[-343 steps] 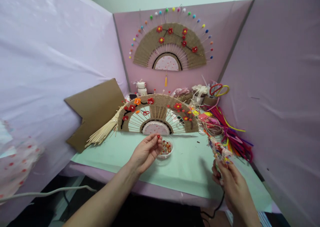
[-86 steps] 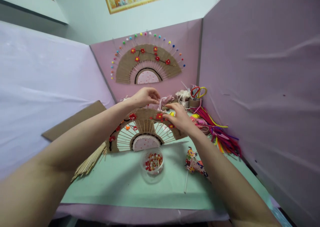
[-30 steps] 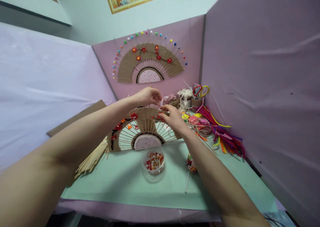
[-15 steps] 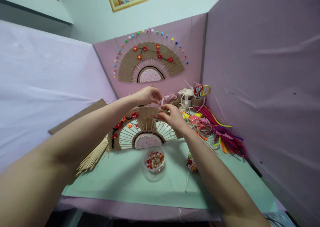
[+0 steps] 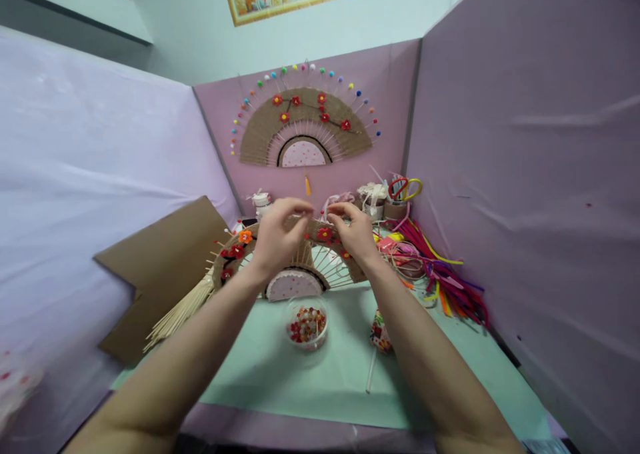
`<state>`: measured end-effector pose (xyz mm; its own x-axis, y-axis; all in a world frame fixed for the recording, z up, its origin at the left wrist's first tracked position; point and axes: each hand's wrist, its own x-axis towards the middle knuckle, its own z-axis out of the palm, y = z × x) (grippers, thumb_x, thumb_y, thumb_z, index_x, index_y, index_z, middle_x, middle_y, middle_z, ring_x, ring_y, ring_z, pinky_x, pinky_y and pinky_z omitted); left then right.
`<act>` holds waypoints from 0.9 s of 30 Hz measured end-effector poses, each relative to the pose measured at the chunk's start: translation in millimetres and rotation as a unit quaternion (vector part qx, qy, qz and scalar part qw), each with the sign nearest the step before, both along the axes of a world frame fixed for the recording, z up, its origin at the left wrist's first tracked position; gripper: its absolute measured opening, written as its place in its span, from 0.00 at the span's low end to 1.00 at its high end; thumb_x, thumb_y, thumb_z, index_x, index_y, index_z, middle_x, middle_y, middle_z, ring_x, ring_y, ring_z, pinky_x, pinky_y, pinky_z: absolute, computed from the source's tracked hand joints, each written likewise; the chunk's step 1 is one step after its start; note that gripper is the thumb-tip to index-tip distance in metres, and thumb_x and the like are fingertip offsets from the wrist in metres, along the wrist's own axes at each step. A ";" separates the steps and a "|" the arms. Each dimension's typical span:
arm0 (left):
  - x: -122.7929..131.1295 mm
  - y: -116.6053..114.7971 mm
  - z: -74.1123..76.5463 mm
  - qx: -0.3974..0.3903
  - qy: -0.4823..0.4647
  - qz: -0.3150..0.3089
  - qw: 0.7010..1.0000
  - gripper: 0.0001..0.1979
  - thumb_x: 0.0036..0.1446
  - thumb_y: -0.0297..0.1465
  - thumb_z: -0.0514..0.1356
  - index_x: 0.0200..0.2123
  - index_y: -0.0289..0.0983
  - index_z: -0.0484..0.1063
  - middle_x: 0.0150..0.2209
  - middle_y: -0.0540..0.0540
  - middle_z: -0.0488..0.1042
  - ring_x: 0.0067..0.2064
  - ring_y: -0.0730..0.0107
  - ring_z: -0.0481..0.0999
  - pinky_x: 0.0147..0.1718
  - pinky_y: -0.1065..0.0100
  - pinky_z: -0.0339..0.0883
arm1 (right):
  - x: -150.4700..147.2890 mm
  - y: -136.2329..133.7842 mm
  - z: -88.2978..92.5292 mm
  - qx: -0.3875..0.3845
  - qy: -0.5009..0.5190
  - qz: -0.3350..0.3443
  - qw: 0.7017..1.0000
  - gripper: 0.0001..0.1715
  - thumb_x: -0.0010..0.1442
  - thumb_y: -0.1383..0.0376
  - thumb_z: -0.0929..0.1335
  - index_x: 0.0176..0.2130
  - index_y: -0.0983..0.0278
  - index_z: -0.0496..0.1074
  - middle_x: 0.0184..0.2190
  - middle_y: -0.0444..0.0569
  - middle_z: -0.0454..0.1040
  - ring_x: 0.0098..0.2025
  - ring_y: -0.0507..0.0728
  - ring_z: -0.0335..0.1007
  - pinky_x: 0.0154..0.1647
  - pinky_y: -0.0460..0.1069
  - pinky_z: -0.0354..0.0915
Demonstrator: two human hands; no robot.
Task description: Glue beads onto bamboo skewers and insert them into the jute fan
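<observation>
A burlap fan (image 5: 235,251) with red and orange flowers and wooden ribs stands at the back of the green mat (image 5: 280,374). My left hand (image 5: 277,235) is raised over the fan's top edge, its fingers pinched together. My right hand (image 5: 354,231) is close beside it, fingertips also pinched at the fan's top edge next to a red flower (image 5: 323,234). What the fingertips hold is too small to make out. A clear cup of beads (image 5: 307,324) sits in front of the fan.
A finished fan (image 5: 305,127) hangs on the pink back wall. Brown cardboard (image 5: 165,267) and a bundle of wooden sticks (image 5: 177,311) lie left. Coloured pipe cleaners (image 5: 445,274), scissors (image 5: 406,187) and ribbon rolls crowd the right back corner. A patterned tool (image 5: 379,337) lies right of the cup.
My left hand has drawn back from behind the fan towards me and now sits over its top edge. My right hand lifted slightly. The view has shifted left.
</observation>
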<state>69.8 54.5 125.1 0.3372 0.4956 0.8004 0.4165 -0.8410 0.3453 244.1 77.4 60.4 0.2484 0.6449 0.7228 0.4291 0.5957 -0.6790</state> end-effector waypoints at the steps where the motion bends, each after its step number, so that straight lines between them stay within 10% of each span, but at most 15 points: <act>1: -5.3 -10.1 -16.9 -0.014 -0.025 0.007 1.000 0.06 0.59 0.28 0.58 0.36 0.38 0.76 0.37 0.47 0.78 0.42 0.67 0.75 0.46 0.64 0.67 | -0.8 1.2 0.5 0.006 0.010 -0.001 1.000 0.08 0.58 0.63 0.67 0.37 0.60 0.77 0.39 0.49 0.80 0.43 0.60 0.74 0.51 0.56 0.64; 6: -25.8 -26.3 -94.9 -0.138 -0.088 0.031 0.986 0.05 0.59 0.29 0.59 0.36 0.39 0.75 0.36 0.48 0.78 0.41 0.67 0.75 0.43 0.65 0.68 | -3.8 7.8 1.3 0.015 0.037 0.008 0.999 0.11 0.57 0.60 0.68 0.35 0.61 0.78 0.38 0.50 0.81 0.43 0.60 0.75 0.50 0.54 0.66; 10: -31.4 -19.5 -128.8 -0.166 -0.112 0.048 0.979 0.06 0.59 0.30 0.58 0.35 0.39 0.76 0.36 0.47 0.79 0.42 0.65 0.76 0.45 0.63 0.67 | -8.0 7.7 0.6 0.007 0.040 0.016 0.999 0.13 0.57 0.60 0.67 0.36 0.62 0.79 0.36 0.50 0.82 0.40 0.60 0.76 0.47 0.53 0.68; 27: -60.5 -4.6 -147.0 -0.155 -0.123 0.125 0.972 0.08 0.59 0.32 0.56 0.34 0.40 0.75 0.35 0.45 0.79 0.41 0.62 0.76 0.45 0.59 0.68 | -18.8 4.9 -4.7 0.010 0.042 -0.014 0.999 0.13 0.57 0.59 0.67 0.35 0.63 0.79 0.33 0.49 0.80 0.37 0.59 0.75 0.45 0.54 0.68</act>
